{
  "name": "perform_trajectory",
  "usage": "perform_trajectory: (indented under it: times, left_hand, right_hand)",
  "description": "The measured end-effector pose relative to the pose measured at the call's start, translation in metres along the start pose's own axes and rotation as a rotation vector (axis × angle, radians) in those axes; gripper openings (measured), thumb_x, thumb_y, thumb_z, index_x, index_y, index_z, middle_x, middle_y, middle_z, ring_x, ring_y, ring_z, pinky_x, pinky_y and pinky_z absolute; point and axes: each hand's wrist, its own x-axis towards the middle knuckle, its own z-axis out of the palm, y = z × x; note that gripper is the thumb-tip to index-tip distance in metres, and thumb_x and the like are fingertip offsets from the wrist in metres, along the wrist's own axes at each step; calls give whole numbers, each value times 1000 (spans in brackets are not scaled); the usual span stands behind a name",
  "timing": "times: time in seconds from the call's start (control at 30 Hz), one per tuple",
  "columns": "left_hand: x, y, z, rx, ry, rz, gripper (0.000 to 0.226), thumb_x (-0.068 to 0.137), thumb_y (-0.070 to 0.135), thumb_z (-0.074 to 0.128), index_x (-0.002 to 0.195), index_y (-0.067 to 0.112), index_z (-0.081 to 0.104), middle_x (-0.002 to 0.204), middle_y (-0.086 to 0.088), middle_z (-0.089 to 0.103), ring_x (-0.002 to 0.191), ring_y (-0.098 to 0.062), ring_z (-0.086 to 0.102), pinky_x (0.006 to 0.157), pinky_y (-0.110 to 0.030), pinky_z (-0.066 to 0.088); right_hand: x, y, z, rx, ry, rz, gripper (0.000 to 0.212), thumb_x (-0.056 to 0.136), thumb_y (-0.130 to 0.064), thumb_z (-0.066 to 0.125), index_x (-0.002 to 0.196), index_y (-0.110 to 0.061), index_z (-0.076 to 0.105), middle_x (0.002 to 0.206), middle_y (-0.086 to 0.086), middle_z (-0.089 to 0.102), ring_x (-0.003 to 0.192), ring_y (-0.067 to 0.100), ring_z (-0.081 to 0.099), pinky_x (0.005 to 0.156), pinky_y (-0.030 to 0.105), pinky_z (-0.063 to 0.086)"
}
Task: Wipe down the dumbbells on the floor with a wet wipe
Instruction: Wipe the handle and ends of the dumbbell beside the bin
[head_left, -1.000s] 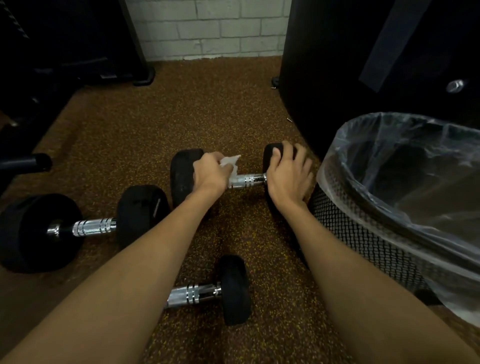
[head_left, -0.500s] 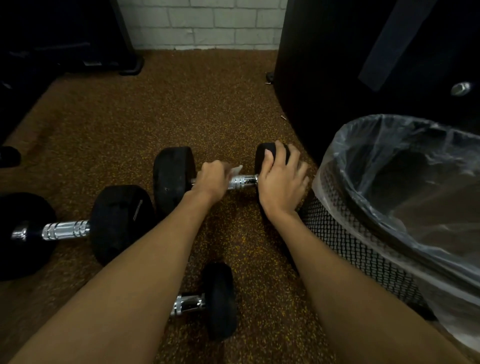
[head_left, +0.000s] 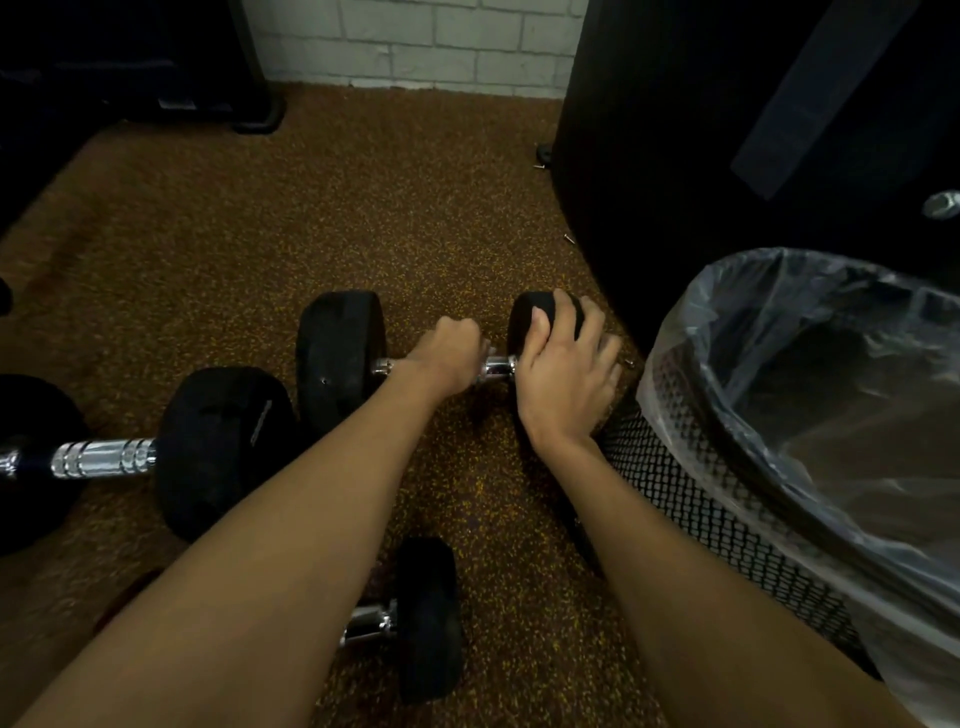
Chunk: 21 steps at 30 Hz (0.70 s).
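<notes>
Head view: looking down along two bare forearms at a speckled brown floor (head_left: 311, 234).
Far dumbbell (head_left: 337, 353): lies crosswise on the floor at the middle of the picture, with a black head at 9 o'clock and another at 3 o'clock of its chrome handle.
Left hand (head_left: 449, 358): a fist, knuckles up, fingers curled round the handle between the two heads.
Wet wipe: cannot be made out under the fist.
Right hand (head_left: 563, 379): fingers spread and laid over the 3 o'clock head, thumb against its inner face beside the handle.
Left dumbbell (head_left: 223, 447): on the floor at 9 o'clock of the far one. One head sits just beside the far one's left head, the other is cut by the picture's edge.
Near dumbbell (head_left: 428, 618): at 6 o'clock, half hidden by the left forearm; one head and a stub of chrome show.
Bin (head_left: 701, 499): black mesh at 4 o'clock, close by the right wrist, with a clear plastic liner (head_left: 831, 415) draped over its rim.
Black equipment (head_left: 701, 156): tall and dark, at 2 o'clock.
Wall (head_left: 415, 41): pale brick at 12 o'clock.
</notes>
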Motion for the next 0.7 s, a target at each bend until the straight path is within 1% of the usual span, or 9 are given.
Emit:
perform_trajectory:
  times: [0.07, 0.13, 0.23, 0.33, 0.4, 0.47, 0.53, 0.63, 0.7]
  left_hand:
    - [3, 7, 7, -18, -16, 34, 31, 98, 29, 43, 105, 5, 62, 106, -19, 62, 98, -36, 61, 80, -40, 50]
    - [0, 5, 9, -83, -53, 123, 30, 97, 30, 43, 106, 8, 62, 105, -18, 63, 99, -34, 61, 81, -39, 50]
    - [-12, -9, -4, -157, -147, 232, 31, 99, 31, 42, 117, 13, 61, 106, -10, 64, 101, -24, 60, 80, -30, 45]
    - [-6, -18, -16, -117, -161, 132, 37, 100, 35, 40, 122, 13, 59, 114, -14, 61, 106, -27, 58, 88, -35, 45]
    - [3, -13, -15, -53, -164, 28, 38, 100, 33, 40, 122, 6, 56, 124, -21, 54, 111, -34, 54, 93, -41, 44]
    - [10, -1, -12, -21, -165, -14, 38, 100, 30, 39, 121, 2, 53, 129, -23, 49, 114, -37, 52, 94, -43, 43]
    - [14, 9, -5, -63, -159, -1, 35, 100, 29, 40, 118, 2, 53, 126, -22, 51, 113, -36, 52, 89, -41, 43]
    - [10, 12, 5, -132, -134, 100, 29, 99, 28, 40, 101, 7, 60, 113, -20, 61, 105, -34, 58, 79, -34, 43]
    - [-1, 5, 7, -147, -96, 192, 31, 99, 27, 40, 107, 8, 62, 110, -17, 65, 104, -31, 61, 81, -33, 45]
  right_hand:
    - [1, 0, -1, -11, 7, -6, 43, 99, -42, 32, 129, -19, 54, 131, 7, 54, 103, 32, 54, 86, 46, 46]
    - [1, 0, -1, -25, 7, -12, 43, 99, -42, 32, 130, -20, 53, 132, 7, 53, 102, 31, 54, 84, 44, 45]
    - [-2, 1, -2, -25, 8, -9, 44, 99, -41, 32, 131, -20, 52, 133, 6, 52, 104, 31, 53, 83, 42, 45]
    - [-4, 0, -2, -31, 14, -1, 44, 99, -41, 32, 132, -20, 52, 134, 6, 52, 105, 30, 53, 84, 41, 45]
    - [-3, -1, -2, -36, 16, 6, 43, 99, -41, 32, 132, -21, 52, 134, 5, 52, 106, 30, 53, 83, 41, 45]
    - [-3, -2, -2, -43, 23, 12, 43, 99, -42, 32, 131, -22, 52, 133, 4, 53, 106, 29, 53, 81, 41, 46]
    - [-3, -1, -2, -50, 18, 3, 44, 99, -42, 31, 132, -22, 52, 133, 4, 52, 107, 29, 53, 80, 40, 46]
    - [-2, -1, -1, -58, 12, 6, 45, 99, -43, 30, 131, -22, 52, 134, 4, 52, 106, 30, 53, 80, 41, 46]
    - [-2, -1, -1, -58, 27, 10, 44, 99, -42, 30, 131, -22, 53, 133, 5, 53, 104, 30, 54, 80, 41, 46]
